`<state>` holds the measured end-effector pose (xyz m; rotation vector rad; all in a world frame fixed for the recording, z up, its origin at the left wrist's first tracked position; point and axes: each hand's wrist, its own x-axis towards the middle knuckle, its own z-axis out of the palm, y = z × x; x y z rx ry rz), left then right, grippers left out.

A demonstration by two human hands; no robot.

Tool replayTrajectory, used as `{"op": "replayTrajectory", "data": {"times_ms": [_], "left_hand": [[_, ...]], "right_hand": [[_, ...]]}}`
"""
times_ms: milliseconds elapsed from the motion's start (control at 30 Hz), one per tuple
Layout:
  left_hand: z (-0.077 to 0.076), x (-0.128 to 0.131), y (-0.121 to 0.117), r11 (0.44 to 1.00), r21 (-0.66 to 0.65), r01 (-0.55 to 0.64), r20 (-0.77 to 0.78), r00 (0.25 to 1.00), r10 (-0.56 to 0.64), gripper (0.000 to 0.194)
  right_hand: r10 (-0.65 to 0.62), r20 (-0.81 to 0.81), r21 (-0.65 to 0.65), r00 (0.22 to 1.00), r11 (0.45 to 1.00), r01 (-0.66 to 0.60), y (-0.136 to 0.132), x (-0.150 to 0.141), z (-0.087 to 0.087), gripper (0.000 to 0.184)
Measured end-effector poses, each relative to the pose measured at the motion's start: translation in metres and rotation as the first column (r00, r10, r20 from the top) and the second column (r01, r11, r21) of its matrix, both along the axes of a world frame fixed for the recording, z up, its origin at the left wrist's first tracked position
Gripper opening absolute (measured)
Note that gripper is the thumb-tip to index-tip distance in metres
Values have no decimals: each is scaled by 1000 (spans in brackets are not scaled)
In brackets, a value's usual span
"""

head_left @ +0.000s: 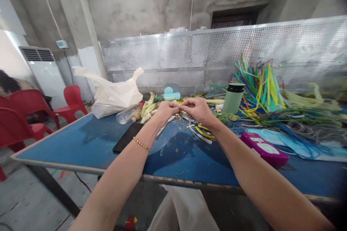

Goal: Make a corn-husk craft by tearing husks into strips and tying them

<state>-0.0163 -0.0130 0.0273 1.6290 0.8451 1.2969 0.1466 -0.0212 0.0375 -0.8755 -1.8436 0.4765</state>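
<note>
My left hand, with a beaded bracelet on the wrist, is pinched closed above the middle of the blue table. Its fingertips meet those of my right hand, which is pinched too. Whatever sits between the fingers is too small to make out. Pale dry husks lie just beyond and left of my left hand. Below my right hand rests a tool with yellow curved handles, partly hidden by white strips. Small scraps are scattered on the tabletop nearer to me.
A white plastic bag, clear bottle and dark flat tablet-like object lie left. To the right stand a green tumbler, a purple box and bundles of coloured strips. A perforated metal panel rises behind.
</note>
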Motion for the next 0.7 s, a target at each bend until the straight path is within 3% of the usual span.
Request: {"op": "replayTrajectory", "data": {"times_ms": [133,700], "left_hand": [[0,0,0,1000,13,18,-4,1000,-18,19],[5,0,-6,997,72,-19,-78,997,24,10]], "right_hand": [[29,-31,-71,999,997,-31,0,2,1,23],[-47,92,15,995,999,45,3,7,3,21]]}}
